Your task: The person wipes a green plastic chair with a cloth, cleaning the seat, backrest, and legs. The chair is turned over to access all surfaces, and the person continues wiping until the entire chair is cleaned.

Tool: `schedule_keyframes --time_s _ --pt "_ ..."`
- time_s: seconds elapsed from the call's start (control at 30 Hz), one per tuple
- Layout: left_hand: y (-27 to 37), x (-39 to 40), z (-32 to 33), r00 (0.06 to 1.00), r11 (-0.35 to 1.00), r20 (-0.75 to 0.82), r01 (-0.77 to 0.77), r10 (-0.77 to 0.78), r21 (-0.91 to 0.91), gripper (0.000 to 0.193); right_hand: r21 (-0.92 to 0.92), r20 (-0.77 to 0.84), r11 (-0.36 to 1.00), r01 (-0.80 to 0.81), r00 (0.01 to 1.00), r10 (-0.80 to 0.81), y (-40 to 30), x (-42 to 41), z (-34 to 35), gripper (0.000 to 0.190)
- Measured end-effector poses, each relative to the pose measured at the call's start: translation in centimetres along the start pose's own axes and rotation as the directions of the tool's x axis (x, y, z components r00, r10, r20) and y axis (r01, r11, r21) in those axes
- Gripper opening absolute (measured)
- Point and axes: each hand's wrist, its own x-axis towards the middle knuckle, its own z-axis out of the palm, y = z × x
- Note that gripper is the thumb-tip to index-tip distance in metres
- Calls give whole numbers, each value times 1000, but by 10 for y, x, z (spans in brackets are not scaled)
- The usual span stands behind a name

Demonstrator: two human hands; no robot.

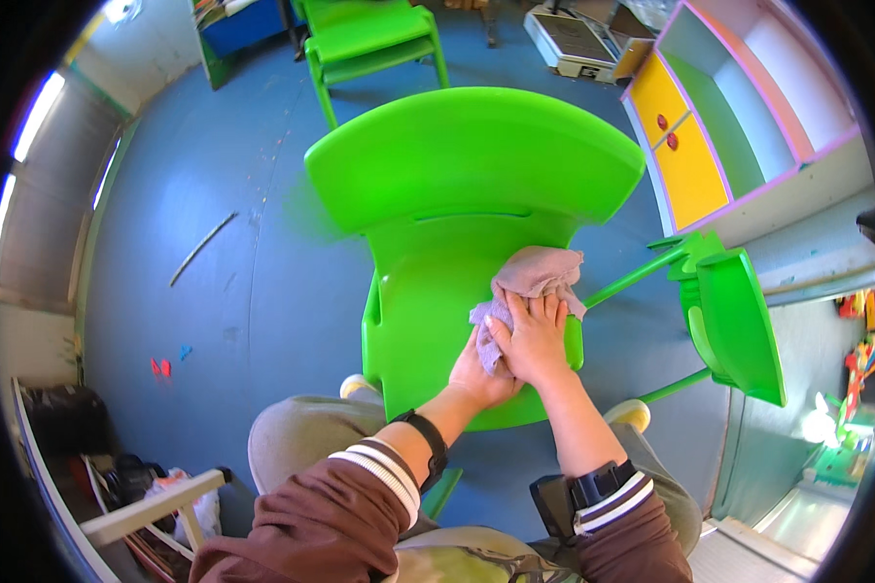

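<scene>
A green plastic chair (pixel 423 306) stands right before me, its curved backrest (pixel 474 160) on the far side. A crumpled pale purple-pink cloth (pixel 536 271) lies over the right part of the seat and hangs at its edge. My right hand (pixel 536 342) grips the cloth from above, fingers partly spread towards the backrest. Lower and to its left, my left hand (pixel 481 375) is at the near end of the cloth; its fingers are hidden under the cloth and my right hand.
More green chairs stand behind (pixel 372 36) and to the right (pixel 736 321). A shelf cabinet with yellow doors (pixel 678 146) is at the far right. On the blue floor lie a thin dark strip (pixel 203 249) and small red pieces (pixel 161 368). A pale metal frame (pixel 153 506) stands lower left.
</scene>
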Motion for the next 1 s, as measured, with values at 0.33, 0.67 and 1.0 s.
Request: schedule_keyframes --time_s 0.33,0.67,1.0 --pt "0 3 18 957 952 -284 -141 60 -273 52 -178 128 979 -96 985 120 -26 36 7 54" --pt "6 -47 28 870 848 -326 -459 369 -266 46 -58 442 934 353 848 -293 -81 32 15 45" --pt "0 -115 -38 974 928 160 -94 161 -360 35 -23 500 920 392 801 -328 -29 -57 -21 45"
